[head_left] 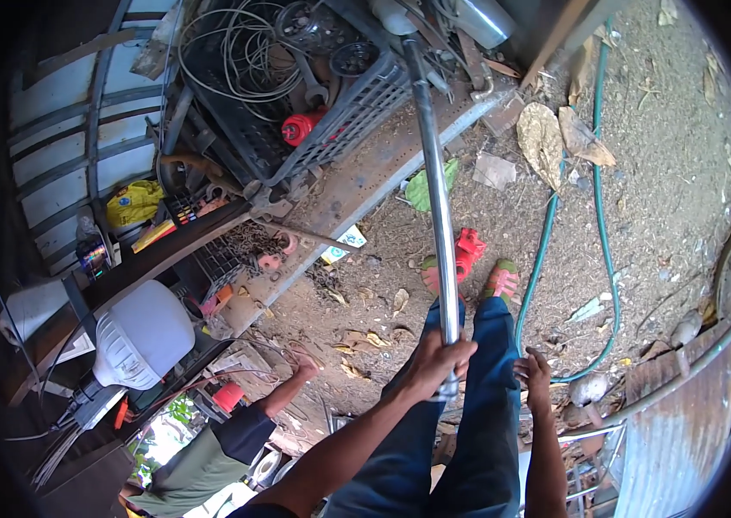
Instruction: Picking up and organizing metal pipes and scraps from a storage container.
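A long shiny metal pipe [440,203] runs from the bench at the top down toward my legs. My left hand [441,364] is wrapped round it near its lower end, which sticks out just below the fist. My right hand [535,371] hangs beside my right leg with nothing visible in it, its fingers loosely bent and apart. On the ground between my feet sits a red metal object [469,250], partly covered by the pipe, so its kind is unclear.
A black plastic crate [344,129] with wire coils, a wrench and a red part stands on the bench [383,160]. A large bulb [148,332] hangs at left. Another person's arm [283,393] reaches in at lower left. A green hose [600,216] loops at right beside corrugated metal [676,423].
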Action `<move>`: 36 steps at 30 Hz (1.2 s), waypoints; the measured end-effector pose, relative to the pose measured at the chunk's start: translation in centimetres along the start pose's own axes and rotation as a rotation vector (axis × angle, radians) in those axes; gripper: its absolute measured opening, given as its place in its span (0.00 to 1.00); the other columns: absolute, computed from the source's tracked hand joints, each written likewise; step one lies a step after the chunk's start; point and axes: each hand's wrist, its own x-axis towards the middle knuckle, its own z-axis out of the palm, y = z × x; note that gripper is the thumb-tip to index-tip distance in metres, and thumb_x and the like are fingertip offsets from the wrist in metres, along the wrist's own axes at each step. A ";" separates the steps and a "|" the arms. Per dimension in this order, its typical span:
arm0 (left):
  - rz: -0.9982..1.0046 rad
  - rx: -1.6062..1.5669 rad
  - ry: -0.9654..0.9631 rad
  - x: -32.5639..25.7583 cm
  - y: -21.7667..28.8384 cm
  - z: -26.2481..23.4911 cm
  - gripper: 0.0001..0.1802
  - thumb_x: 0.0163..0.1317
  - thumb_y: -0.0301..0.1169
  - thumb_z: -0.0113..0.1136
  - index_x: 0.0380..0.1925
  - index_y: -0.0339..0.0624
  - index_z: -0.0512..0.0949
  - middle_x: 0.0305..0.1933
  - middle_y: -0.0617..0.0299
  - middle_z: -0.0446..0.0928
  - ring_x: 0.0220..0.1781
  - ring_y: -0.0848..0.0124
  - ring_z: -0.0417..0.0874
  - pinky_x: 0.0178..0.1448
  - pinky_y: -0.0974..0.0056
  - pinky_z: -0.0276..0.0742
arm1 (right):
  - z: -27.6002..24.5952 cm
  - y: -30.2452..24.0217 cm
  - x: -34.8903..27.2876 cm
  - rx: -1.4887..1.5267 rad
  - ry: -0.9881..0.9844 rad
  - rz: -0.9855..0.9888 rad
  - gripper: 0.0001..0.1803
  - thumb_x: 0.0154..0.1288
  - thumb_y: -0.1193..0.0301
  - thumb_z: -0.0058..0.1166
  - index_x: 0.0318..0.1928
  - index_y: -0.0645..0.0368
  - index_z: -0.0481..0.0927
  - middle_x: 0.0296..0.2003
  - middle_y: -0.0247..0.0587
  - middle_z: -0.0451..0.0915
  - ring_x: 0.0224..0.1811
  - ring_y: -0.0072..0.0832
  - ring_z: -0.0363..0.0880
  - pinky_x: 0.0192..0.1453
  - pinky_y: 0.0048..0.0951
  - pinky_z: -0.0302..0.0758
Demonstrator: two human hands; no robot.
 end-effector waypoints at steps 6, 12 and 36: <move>0.188 -0.124 -0.051 7.0 3.4 3.9 0.14 0.62 0.35 0.66 0.30 0.43 0.70 0.22 0.67 0.69 0.19 0.76 0.73 0.25 0.67 0.72 | -6.0 6.5 -4.1 0.041 0.063 0.049 0.24 0.75 0.58 0.51 0.62 0.61 0.72 0.36 0.38 0.84 0.34 0.23 0.82 0.38 0.25 0.78; 0.279 -0.198 0.004 14.8 10.0 7.8 0.11 0.61 0.30 0.64 0.29 0.45 0.70 0.20 0.67 0.70 0.18 0.74 0.73 0.23 0.66 0.72 | -6.4 10.7 -6.4 0.124 0.163 0.142 0.22 0.75 0.59 0.52 0.61 0.59 0.75 0.36 0.36 0.83 0.34 0.23 0.81 0.37 0.25 0.77; 0.853 0.550 0.523 39.5 38.3 1.6 0.13 0.63 0.28 0.59 0.46 0.40 0.71 0.36 0.55 0.78 0.30 0.61 0.81 0.33 0.53 0.81 | -2.3 18.7 -3.8 0.314 0.158 0.012 0.18 0.76 0.64 0.48 0.55 0.66 0.78 0.42 0.37 0.82 0.40 0.21 0.78 0.46 0.24 0.75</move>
